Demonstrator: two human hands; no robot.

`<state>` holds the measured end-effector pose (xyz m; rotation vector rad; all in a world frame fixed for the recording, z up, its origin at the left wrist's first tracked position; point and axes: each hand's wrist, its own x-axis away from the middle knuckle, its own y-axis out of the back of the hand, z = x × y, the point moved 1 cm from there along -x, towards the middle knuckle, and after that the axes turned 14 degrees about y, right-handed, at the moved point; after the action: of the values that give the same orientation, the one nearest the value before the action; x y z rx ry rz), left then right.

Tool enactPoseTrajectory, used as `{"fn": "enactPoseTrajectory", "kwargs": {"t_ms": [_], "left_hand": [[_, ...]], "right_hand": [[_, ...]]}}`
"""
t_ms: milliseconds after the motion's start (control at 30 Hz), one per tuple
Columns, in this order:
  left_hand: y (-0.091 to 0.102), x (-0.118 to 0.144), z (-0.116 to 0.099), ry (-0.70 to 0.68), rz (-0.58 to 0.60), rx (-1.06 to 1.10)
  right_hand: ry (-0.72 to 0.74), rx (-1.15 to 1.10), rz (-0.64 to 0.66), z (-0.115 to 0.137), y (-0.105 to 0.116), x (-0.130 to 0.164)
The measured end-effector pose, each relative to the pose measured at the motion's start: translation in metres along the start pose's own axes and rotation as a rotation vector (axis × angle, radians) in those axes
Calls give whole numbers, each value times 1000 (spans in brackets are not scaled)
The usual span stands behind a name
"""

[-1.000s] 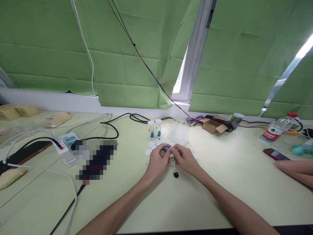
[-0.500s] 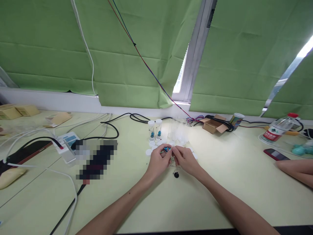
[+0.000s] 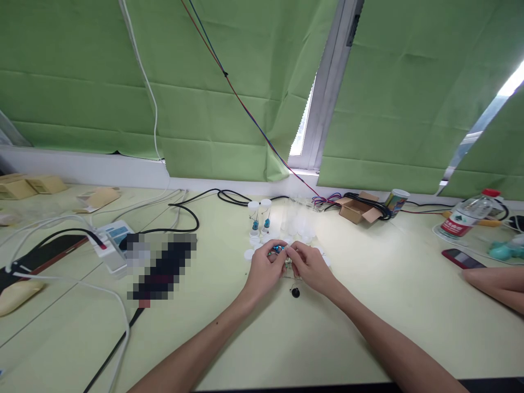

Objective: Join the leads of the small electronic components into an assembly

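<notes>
My left hand (image 3: 264,270) and my right hand (image 3: 310,266) meet at the middle of the pale green table (image 3: 262,338), fingertips pinched together over a small clear object with a blue part (image 3: 279,249). Which hand bears it I cannot tell exactly; both touch it. Just beyond my fingers stand two clear vials (image 3: 259,217) with white caps and blue contents, among several loose white caps (image 3: 249,254) and clear vials (image 3: 298,224). A small black piece (image 3: 295,293) lies under my right wrist.
Black and white cables (image 3: 184,210) run over the left half beside a white device (image 3: 112,240) and a blurred dark item. A cardboard box (image 3: 357,208), a can (image 3: 395,201), a water bottle (image 3: 464,217) and a red phone (image 3: 462,258) lie right. Another person's hand (image 3: 493,284) rests at the right edge.
Almost nothing differs; my fingers shift slightly around the small blue-and-clear object, both hands staying in the same spot.
</notes>
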<state>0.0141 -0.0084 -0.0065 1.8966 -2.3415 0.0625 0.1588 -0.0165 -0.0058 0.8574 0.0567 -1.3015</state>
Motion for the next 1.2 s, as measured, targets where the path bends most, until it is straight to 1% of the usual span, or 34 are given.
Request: {"fn": "enactPoseTrajectory", "kwargs": {"t_ms": [233, 500, 700, 933, 1200], "left_hand": [[-1, 3, -3, -16, 22, -7], [0, 0, 0, -7, -20, -8], [0, 1, 0, -7, -16, -13], [-1, 2, -2, -12, 12, -27], [-1, 1, -2, -13, -1, -26]], "right_hand": [[20, 35, 2, -1, 0, -2], [-14, -22, 3, -1, 0, 0], [-15, -39, 12, 1, -1, 0], [18, 21, 7, -1, -1, -1], [7, 20, -6, -2, -2, 0]]}}
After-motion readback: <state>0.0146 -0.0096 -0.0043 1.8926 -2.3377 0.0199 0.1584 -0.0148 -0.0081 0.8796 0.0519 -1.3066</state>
